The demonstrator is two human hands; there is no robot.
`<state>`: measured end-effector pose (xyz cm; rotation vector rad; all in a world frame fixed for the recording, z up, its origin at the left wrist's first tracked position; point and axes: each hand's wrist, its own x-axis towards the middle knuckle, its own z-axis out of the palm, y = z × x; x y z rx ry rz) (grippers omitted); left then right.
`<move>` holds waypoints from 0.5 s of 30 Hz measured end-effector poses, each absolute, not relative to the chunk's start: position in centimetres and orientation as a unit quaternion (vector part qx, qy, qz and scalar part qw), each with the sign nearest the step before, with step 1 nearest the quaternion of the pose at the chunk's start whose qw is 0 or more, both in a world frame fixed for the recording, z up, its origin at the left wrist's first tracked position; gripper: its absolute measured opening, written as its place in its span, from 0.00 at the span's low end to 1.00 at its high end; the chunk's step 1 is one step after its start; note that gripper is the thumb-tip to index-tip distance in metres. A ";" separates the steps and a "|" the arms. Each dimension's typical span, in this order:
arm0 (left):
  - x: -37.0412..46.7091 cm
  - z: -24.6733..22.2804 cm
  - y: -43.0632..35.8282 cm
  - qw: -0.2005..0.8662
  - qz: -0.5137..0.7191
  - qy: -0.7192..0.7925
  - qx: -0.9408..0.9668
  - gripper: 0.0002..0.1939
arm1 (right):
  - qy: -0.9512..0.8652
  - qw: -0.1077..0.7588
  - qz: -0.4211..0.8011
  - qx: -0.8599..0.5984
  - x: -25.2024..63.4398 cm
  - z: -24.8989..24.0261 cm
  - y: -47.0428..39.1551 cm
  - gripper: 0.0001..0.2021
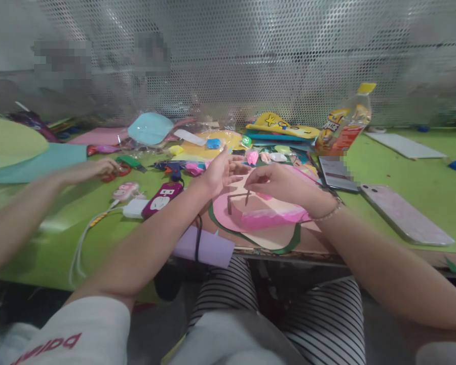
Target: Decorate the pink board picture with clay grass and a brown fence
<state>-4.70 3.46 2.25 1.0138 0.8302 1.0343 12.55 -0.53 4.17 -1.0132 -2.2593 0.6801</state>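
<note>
My right hand (275, 185) is closed in a pinch, with a thin brown strip (247, 197) hanging below the fingertips. The strip looks like modelling clay, though its material is hard to tell. Beneath it lies a pink and peach paper cut-out (222, 210) with a dark green border (292, 244). Another brown strip (230, 205) rests on the cut-out, and a bright pink piece (269, 219) lies along its front. To the left, my left hand (223, 175) hovers palm inward over the cut-out's far edge, fingers apart and holding nothing.
Small packets of coloured clay (252, 157) lie behind the cut-out. At right are a drink bottle (345, 124), a dark phone (338, 175) and a pink-cased phone (406, 215). Another person's hand (102, 169) touches red-handled scissors (117, 172) at left, near a power bank (162, 199) and cable.
</note>
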 end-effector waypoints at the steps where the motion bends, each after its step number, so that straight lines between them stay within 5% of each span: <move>1: -4.8 2.3 3.4 0.670 0.456 0.366 0.458 0.28 | -0.853 0.263 0.250 -0.376 12.6 4.2 -0.6 0.07; 9: -5.2 2.6 3.0 0.642 0.417 0.381 0.518 0.27 | -0.872 0.117 0.323 -0.349 14.0 4.6 0.3 0.08; 15: -5.2 2.5 3.1 0.655 0.394 0.377 0.523 0.28 | -0.871 0.111 0.323 -0.352 14.2 4.1 1.2 0.07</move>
